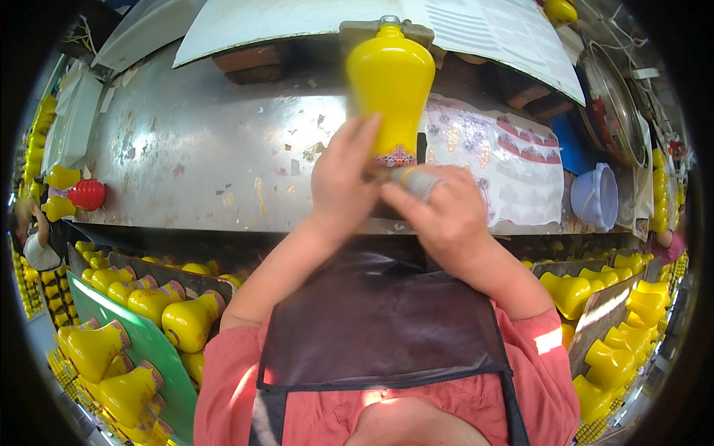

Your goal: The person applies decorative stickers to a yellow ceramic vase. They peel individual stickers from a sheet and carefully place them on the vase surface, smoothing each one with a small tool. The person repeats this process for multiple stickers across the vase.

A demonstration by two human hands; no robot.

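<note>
Yellow, glossy vase (390, 82): its long axis runs from the desk's (163, 149) near edge toward the far edge, patterned end nearest the person. It stretches away beyond the 2 grips, left hand (343, 169) at that end's left, right hand (452, 207) at its right, about equally near. Blur hides whether the left grip is closed; the right's fingers curl by a grey sleeve (422, 184), held or worn, I cannot tell. Printed sheet (529, 186) lies toward the desk's right edge.
</note>
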